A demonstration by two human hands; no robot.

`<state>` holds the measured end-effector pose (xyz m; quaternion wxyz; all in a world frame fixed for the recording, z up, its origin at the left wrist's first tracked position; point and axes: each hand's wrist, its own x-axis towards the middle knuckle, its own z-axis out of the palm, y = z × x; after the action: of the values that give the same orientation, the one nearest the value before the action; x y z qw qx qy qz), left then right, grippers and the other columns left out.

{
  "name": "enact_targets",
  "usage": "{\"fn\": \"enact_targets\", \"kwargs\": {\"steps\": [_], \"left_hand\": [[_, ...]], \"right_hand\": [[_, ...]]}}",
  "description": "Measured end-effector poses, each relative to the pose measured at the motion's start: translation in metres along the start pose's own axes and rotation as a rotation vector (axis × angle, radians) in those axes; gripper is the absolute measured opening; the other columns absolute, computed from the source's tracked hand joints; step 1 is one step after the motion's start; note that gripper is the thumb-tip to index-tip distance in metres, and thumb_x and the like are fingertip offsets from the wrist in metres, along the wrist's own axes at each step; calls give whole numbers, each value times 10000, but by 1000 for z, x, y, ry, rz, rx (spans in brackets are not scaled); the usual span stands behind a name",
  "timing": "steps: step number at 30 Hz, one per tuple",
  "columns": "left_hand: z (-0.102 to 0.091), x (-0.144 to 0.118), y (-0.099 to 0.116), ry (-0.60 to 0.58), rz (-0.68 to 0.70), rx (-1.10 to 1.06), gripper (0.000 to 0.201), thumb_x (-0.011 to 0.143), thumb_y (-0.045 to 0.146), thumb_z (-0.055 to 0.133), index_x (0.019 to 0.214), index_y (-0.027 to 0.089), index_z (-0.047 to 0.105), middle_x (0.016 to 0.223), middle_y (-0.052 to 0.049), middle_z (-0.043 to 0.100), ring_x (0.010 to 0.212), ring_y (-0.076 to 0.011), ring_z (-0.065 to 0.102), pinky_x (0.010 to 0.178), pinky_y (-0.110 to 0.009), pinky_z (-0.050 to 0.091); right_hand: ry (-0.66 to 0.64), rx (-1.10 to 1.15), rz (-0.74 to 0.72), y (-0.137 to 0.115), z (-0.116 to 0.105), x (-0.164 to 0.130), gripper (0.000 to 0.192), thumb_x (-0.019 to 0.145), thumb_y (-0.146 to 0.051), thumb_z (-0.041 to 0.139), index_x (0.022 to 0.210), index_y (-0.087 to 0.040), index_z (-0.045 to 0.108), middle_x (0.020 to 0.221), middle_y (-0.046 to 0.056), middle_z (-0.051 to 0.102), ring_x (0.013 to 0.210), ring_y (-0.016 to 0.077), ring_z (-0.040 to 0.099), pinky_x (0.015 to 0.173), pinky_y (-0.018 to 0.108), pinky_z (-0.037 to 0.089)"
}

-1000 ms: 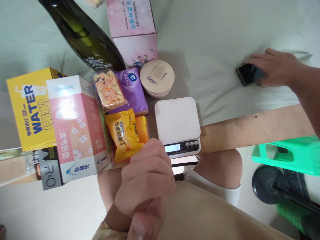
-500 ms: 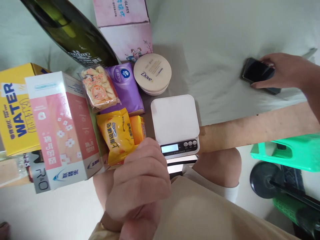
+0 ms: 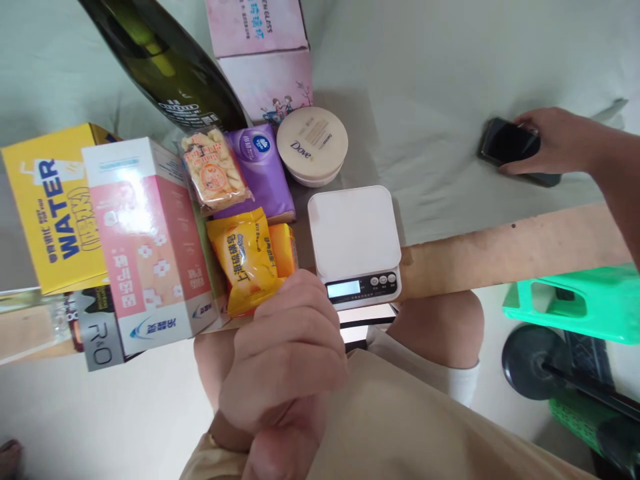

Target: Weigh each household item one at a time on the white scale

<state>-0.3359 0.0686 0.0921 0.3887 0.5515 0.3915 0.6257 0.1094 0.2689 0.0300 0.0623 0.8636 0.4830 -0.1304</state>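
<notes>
My right hand point(image 3: 560, 143) lies at the right on the cloth. Its thumb and fingers close around the sides of a black phone point(image 3: 520, 147), glossy on top and lying flat. In the foreground my left hand point(image 3: 290, 353) is a closed fist with nothing showing from it. Just beyond its knuckles lie a yellow soap packet point(image 3: 245, 257) and a white digital scale point(image 3: 354, 230), its plate bare and display lit. Behind the scale stands a round Dove tub point(image 3: 311, 141). A purple tissue pack point(image 3: 267, 173) and a bagged snack point(image 3: 213, 167) are beside the tub.
At left stand a pink-and-white carton point(image 3: 150, 247), a yellow box point(image 3: 37, 220) and a grey box point(image 3: 100, 333). A dark green bottle point(image 3: 185, 73) lies near a pink box point(image 3: 267, 80). A wooden edge point(image 3: 465, 257) borders the pale green cloth, with a green stool point(image 3: 600, 303) below.
The view has shifted slightly, so the goods at left appear a little further right. My right hand keeps its grip on the phone, and my left fist stays closed.
</notes>
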Motion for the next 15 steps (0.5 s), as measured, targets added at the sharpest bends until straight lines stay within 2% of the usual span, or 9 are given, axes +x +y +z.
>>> {"fn": "enact_targets", "kwargs": {"steps": [3,6,8,11,13,15], "left_hand": [[-1,-2,4,30,29,-23,617,1181,457,378,645,171,485,506,50,452,419,-89,401,539,-354,395],[-5,-4,6,46,64,-31,619,1186,470,345,659,176,481,523,51,449,431,-87,398,553,-362,416],[-11,-7,9,55,80,-36,623,1187,476,334,664,176,491,536,47,454,449,-89,410,562,-363,422],[-19,-12,15,70,56,-37,642,1187,502,307,669,175,499,551,39,465,482,-97,422,597,-362,431],[-24,-16,22,57,39,-31,644,1185,519,309,670,178,494,560,34,497,495,-104,432,627,-371,443],[-30,-17,29,85,62,-26,603,1189,490,328,700,187,508,570,39,526,495,-107,444,634,-374,452]], "right_hand": [[-4,-47,12,-7,-1,-8,248,777,-295,899,679,-166,712,814,31,754,1059,211,773,865,472,486],[-14,-121,-34,-14,-2,-21,383,516,-123,1014,697,-172,680,955,82,813,1162,300,789,872,460,504],[-24,-144,-55,-19,-3,-28,467,433,-67,1019,657,-188,627,959,99,817,1177,329,787,873,456,514],[4,-138,-35,-21,-2,-30,471,559,-211,1020,567,-212,549,887,98,801,1124,306,786,903,469,525],[13,-110,-8,-15,1,-22,483,652,-378,995,551,-229,547,778,73,755,1005,278,786,899,484,521],[108,21,-79,-5,7,-8,505,647,-556,970,553,-244,584,633,46,667,839,264,765,818,491,508]]}}
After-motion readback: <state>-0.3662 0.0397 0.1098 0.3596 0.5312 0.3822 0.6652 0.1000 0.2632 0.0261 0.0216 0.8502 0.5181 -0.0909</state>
